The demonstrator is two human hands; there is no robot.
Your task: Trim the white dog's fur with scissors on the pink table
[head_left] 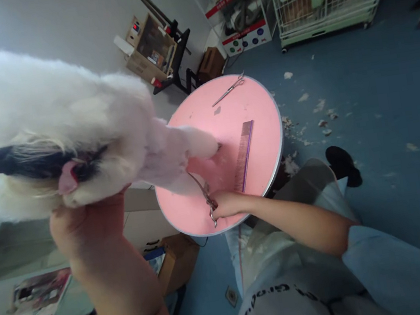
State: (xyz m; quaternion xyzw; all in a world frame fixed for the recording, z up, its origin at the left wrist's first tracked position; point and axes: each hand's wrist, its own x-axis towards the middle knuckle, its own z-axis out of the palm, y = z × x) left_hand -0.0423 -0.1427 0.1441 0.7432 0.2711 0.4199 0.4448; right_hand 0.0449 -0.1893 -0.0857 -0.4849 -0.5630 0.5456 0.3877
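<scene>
A fluffy white dog [107, 104] stands on the round pink table [203, 216], its head close to the camera and its tongue out. My left hand [90, 217] is closed under its chin, with the fingers partly hidden in the fur. Low by the dog's leg [180, 183], my right hand [227, 203] grips curved scissors [201, 187] by the handles. The blades point up toward the fur between the legs; whether they touch it I cannot tell. Beside that hand lies a metal comb with a purple spine [246, 152].
A second pair of scissors [228, 90] lies at the table's far side. Fur clippings [320, 105] are scattered on the blue floor. Beyond are a wheeled cage [313, 5], a clear cabinet [238, 6] and a wooden box on a black stand [152, 47]. A cardboard box [180, 262] sits below the table.
</scene>
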